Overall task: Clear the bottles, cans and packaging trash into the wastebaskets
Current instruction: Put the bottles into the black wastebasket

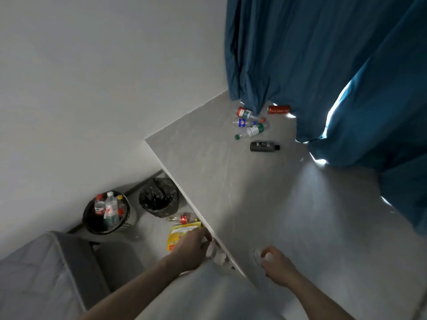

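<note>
My left hand (pixel 193 249) is curled around a pale, clear plastic item (pixel 216 254) just below the table's front edge; blur hides what it is. My right hand (pixel 278 265) rests on the grey table (pixel 288 204) and grips a small clear bottle (pixel 258 254), seen end-on. At the table's far end lie a red can (pixel 279 109), a black bottle (pixel 264 146) and several clear bottles (pixel 253 125). On the floor lie a yellow package (pixel 181 234) and a bottle with a red label (pixel 182 218).
Two wastebaskets stand on the floor left of the table: a mesh one (pixel 124 224) holding several bottles, and one lined with a black bag (pixel 158 197). A blue curtain (pixel 323 54) hangs behind the table. A grey padded seat (pixel 46 273) is at lower left.
</note>
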A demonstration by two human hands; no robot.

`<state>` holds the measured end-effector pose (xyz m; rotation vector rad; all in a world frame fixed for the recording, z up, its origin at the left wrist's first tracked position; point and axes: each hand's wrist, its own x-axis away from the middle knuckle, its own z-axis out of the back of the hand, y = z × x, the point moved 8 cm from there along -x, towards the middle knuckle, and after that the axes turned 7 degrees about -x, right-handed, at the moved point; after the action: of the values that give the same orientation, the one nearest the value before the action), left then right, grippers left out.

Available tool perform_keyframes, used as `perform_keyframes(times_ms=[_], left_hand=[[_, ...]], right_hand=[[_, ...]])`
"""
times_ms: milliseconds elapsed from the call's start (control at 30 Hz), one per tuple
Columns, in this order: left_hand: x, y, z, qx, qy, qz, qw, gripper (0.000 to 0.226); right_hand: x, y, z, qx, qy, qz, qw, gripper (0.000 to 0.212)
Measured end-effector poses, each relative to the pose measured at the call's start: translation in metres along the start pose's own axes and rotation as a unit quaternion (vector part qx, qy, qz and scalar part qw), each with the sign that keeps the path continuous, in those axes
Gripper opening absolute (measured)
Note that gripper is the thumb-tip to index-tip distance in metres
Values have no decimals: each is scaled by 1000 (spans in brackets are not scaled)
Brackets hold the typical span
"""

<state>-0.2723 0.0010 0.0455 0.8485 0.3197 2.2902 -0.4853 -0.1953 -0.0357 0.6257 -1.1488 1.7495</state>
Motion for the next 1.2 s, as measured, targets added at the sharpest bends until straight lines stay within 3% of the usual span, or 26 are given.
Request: perform_keyframes(times_ms=[167, 433, 667, 867, 1200], left_hand=[[28, -22, 26, 41, 85, 19, 995, 20], [60, -91, 66, 99, 146, 17, 984, 17], [89, -187, 108, 102, 124, 1, 987, 22], [123, -273, 124, 103, 94, 20, 990, 28], [164, -328, 154, 167, 163, 46, 971, 23]], right_hand=[[6, -67, -14, 36, -16, 72, 997, 7], [26, -162, -67, 48, -7, 143, 989, 10], [50, -221, -140, 42, 40, 140, 988, 1], [75, -257, -194, 14, 81, 148, 985, 6], [108, -293, -217, 18, 90, 198, 976, 5]])
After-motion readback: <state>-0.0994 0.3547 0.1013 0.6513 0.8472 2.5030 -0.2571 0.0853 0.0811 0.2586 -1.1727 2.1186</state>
